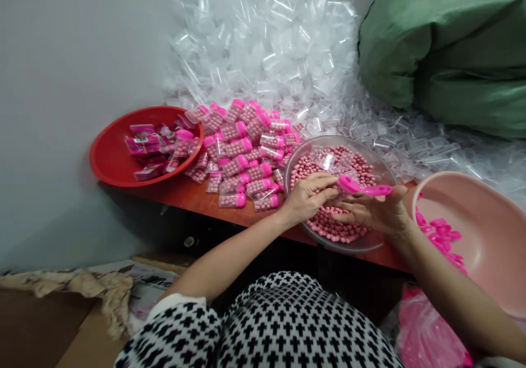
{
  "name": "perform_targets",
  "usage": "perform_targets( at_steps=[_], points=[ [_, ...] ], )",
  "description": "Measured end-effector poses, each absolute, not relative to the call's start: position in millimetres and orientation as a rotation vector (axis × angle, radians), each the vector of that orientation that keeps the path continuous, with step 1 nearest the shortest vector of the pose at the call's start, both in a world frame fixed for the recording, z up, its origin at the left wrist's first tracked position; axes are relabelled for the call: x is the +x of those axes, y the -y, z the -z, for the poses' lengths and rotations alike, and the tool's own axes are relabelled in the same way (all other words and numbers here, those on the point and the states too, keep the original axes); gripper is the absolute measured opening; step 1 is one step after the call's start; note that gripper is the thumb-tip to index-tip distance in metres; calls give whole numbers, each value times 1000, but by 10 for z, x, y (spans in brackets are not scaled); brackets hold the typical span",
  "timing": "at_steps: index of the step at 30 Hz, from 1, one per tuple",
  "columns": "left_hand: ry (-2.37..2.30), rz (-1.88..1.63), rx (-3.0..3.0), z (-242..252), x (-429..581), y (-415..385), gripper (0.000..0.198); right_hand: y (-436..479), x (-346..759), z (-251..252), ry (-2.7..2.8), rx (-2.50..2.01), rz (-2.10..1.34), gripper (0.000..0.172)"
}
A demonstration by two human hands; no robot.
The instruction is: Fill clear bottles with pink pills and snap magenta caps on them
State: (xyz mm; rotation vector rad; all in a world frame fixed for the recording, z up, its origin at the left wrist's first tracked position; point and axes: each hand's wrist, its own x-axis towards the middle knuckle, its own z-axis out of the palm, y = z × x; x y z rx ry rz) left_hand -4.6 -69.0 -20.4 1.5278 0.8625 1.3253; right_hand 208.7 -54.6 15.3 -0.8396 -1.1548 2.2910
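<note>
My left hand (pixel 309 194) and my right hand (pixel 376 212) meet over a clear bowl (pixel 380 166) full of small pink candy balls (pixel 335 228). The left fingers are pinched on a small clear tube with a pink cap (pixel 348 184) on its end. My right hand lies palm up, fingers curled, with a pink cap (pixel 378 190) at its fingertips. A heap of filled tubes with pink caps (pixel 242 154) lies on the red-brown tabletop (pixel 193 195) left of the bowl.
A red basin (pixel 110 160) with pink packets stands at the left. A pale pink basin (pixel 489 236) holding loose pink caps is at the right. Empty clear tubes (pixel 283 56) are piled behind, beside a green sack (pixel 447 45). A pink bag (pixel 423 335) lies below.
</note>
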Motion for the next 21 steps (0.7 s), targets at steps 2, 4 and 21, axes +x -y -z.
perform_targets(
  at_steps=[2, 4, 21],
  points=[
    [-891, -1335, 1584, 203, -33, 709, 25, 557, 2064, -172, 1132, -884, -2250, 83],
    [-914, -1339, 1658, 197, -13, 729, 24, 568, 2033, -192, 1105, -966, -2201, 67],
    [-967, -1462, 1678, 178, -95, 676, 24, 474, 1538, -285, 1092, -1065, -2033, 46]
  ],
)
